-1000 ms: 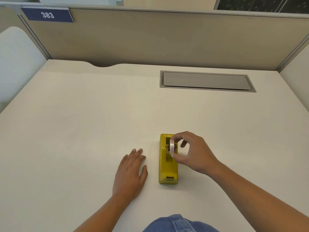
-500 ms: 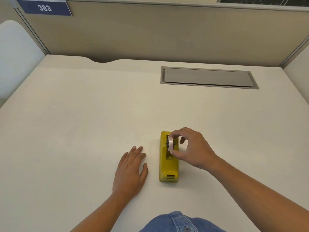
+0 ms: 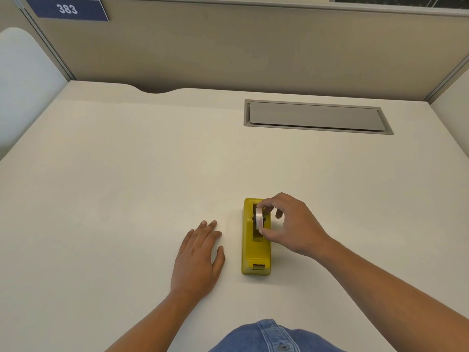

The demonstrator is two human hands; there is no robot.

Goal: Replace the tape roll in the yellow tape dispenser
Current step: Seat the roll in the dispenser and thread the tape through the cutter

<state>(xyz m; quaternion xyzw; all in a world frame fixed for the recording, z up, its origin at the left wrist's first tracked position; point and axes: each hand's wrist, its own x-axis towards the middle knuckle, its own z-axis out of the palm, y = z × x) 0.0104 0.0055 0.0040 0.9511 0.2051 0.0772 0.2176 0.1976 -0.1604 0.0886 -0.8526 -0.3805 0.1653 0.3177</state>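
My right hand [image 3: 291, 224] pinches the tape roll [image 3: 260, 219] between thumb and forefinger, upright in the slot of the yellow tape dispenser [image 3: 255, 255] on the desk [image 3: 127, 174]. My left hand [image 3: 196, 257] lies flat, open, beside the dispenser.

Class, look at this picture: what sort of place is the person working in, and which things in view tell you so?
Most likely an office cubicle: beige fabric partition walls enclose a pale cream desk, a blue number plate reading 383 hangs on the partition, and a grey cable-access flap is set into the desktop.
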